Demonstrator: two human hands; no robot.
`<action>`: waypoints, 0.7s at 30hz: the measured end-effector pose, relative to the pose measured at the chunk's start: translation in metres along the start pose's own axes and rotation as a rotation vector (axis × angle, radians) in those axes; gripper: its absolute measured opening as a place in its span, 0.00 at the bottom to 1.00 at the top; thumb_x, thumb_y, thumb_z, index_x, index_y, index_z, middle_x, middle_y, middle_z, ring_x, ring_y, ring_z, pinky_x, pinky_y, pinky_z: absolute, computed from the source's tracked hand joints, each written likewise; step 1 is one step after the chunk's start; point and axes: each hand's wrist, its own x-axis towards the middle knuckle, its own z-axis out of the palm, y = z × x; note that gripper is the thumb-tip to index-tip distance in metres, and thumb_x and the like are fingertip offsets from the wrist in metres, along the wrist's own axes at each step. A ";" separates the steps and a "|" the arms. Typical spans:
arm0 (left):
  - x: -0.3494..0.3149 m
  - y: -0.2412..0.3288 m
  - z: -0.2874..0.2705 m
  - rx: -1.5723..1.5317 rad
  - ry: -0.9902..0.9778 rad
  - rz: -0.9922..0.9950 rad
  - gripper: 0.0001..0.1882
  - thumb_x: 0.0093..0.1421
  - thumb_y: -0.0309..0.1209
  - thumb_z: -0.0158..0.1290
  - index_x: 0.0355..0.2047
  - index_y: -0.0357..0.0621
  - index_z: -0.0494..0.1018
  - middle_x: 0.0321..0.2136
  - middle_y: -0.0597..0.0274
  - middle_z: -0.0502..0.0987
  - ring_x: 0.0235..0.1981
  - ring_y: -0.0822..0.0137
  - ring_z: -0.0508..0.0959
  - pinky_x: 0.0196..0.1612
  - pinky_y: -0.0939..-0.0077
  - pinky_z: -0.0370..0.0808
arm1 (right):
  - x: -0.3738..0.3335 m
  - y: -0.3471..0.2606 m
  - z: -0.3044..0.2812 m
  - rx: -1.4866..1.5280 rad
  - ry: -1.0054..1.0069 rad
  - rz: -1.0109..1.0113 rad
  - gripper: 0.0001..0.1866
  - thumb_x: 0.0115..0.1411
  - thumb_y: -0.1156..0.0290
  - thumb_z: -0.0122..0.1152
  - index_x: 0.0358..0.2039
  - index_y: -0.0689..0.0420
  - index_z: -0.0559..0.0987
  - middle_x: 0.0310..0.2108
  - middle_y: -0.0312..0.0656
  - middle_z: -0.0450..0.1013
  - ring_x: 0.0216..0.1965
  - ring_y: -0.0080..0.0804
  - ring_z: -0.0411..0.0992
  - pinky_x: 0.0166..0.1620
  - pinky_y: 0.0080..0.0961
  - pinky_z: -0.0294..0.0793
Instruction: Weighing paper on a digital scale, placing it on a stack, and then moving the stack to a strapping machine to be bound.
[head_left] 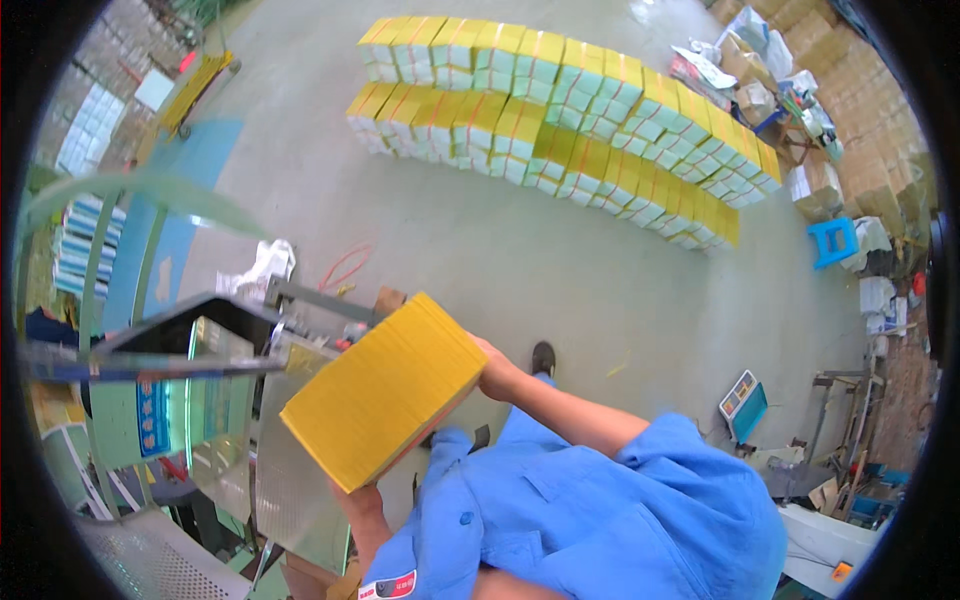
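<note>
A thick block-shaped stack of yellow paper (pixel 385 390) is held up in front of me, tilted, with fine parallel lines across its broad face. At its right end, my right hand (pixel 497 368) grips the edge, its fingertips hidden behind the paper. My left hand (pixel 362 500) supports the near lower corner from underneath, and most of its fingers are out of sight below the stack. Just left of the stack stands a green machine with a pale metal table (pixel 300 480), partly covered by the paper.
Two long rows of yellow-topped paper bundles (pixel 540 130) tied with reddish string stand on the floor ahead. A blue stool (pixel 833 242) and a weighing scale (pixel 742 405) are at the right. A yellow trolley (pixel 195 92) stands far left, and a dark machine arm (pixel 190 325) juts in nearby.
</note>
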 end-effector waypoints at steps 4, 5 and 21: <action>0.020 0.049 0.158 0.154 -0.166 0.025 0.29 0.69 0.45 0.38 0.64 0.39 0.56 0.61 0.54 0.62 0.61 0.62 0.63 0.62 0.67 0.59 | -0.036 -0.096 -0.100 -0.002 0.169 0.117 0.24 0.66 0.58 0.49 0.60 0.55 0.67 0.56 0.38 0.67 0.57 0.29 0.63 0.56 0.30 0.65; 0.025 0.058 0.183 0.172 -0.190 0.023 0.29 0.69 0.45 0.38 0.64 0.39 0.56 0.61 0.54 0.62 0.61 0.62 0.63 0.62 0.67 0.59 | -0.045 -0.111 -0.115 0.016 0.219 0.127 0.24 0.66 0.55 0.47 0.59 0.53 0.68 0.54 0.38 0.68 0.55 0.28 0.64 0.53 0.30 0.67; 0.237 0.031 0.533 -0.270 -0.497 -0.506 0.25 0.69 0.48 0.36 0.53 0.42 0.69 0.50 0.60 0.74 0.52 0.64 0.73 0.54 0.66 0.70 | 0.064 -0.335 -0.360 -0.285 0.560 0.359 0.32 0.69 0.42 0.33 0.59 0.53 0.69 0.56 0.41 0.69 0.57 0.34 0.65 0.57 0.34 0.63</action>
